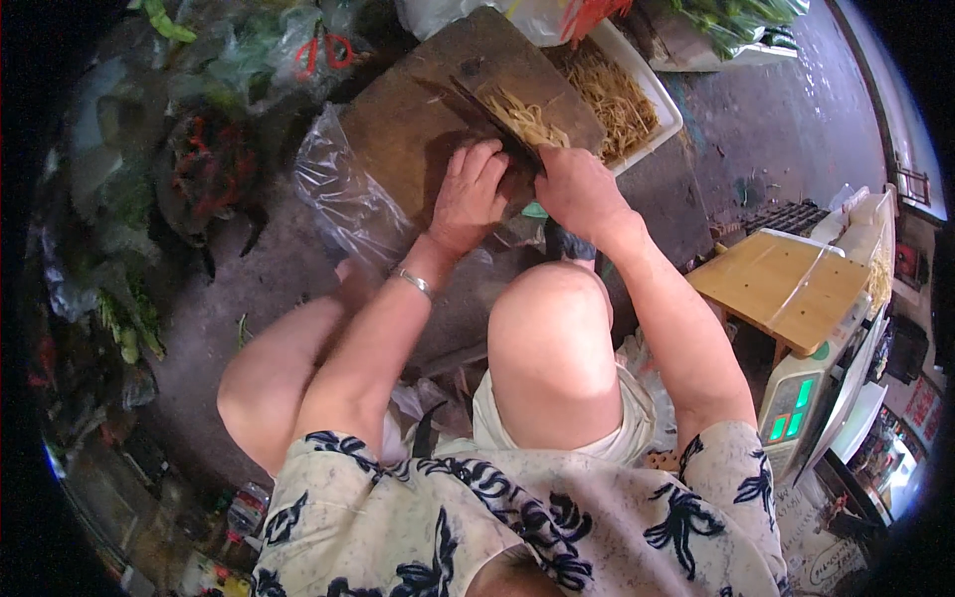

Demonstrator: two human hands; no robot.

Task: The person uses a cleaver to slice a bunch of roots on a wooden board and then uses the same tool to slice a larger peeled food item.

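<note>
My right hand [582, 190] grips a broad-bladed kitchen knife [486, 112], its blade angled across a dark wooden cutting board [395, 127]. Pale, thin-cut strips [526, 118] of some food lie along the far side of the blade. Close to the blade's near side, my left hand [468, 195] rests over the board with fingers bent. Whatever may be under those fingers is hidden. Beyond the board's right edge, a white plastic tray [669, 123] holds a heap of brownish shredded strips [615, 104].
A clear plastic bag [347, 186] hangs over the board's left edge. Bagged greens [254, 60] and a dark container of red items [213, 160] sit left. On the right stands a digital scale [794, 407] with a wooden board [783, 283] on top. My knees flank my left forearm.
</note>
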